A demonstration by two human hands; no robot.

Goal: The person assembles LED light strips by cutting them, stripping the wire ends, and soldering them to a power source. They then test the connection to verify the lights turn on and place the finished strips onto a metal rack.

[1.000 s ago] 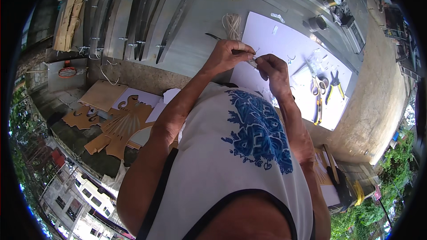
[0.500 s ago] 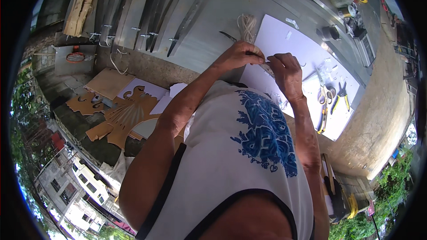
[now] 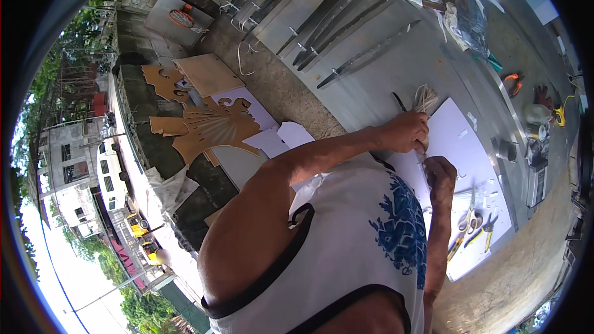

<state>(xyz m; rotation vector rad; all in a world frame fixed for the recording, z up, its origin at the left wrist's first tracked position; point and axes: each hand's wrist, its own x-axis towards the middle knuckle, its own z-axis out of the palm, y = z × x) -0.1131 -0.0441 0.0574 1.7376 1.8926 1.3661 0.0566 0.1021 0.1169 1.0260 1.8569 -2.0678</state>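
Observation:
My left hand [image 3: 405, 132] is closed, its fingers pinched at the near edge of a white board [image 3: 455, 127]. My right hand [image 3: 440, 179] is just below it, fingers curled in and pressed together. Something thin and pale shows between the two hands, too small to name. Beyond my left hand lies a loose bundle of pale cord [image 3: 425, 96], with a dark, thin curved strip [image 3: 399, 101] beside it. Nearest to my right hand, on the board, are scissors [image 3: 474, 220], a yellow-handled cutter knife [image 3: 458, 245] and pliers [image 3: 489, 232].
Several long dark curved strips [image 3: 346, 25] with white ties lie across the metal table [image 3: 371, 96]. Brown cut-out boards [image 3: 213, 125] lie to the left, lower than the table. At the right are orange-handled pliers [image 3: 512, 83], a dark roll [image 3: 506, 149] and a metal-edged box [image 3: 537, 185].
My view has turned and shifted left, so the table slides rightward. My hands, near each other before, are now slightly further apart, the left above the right.

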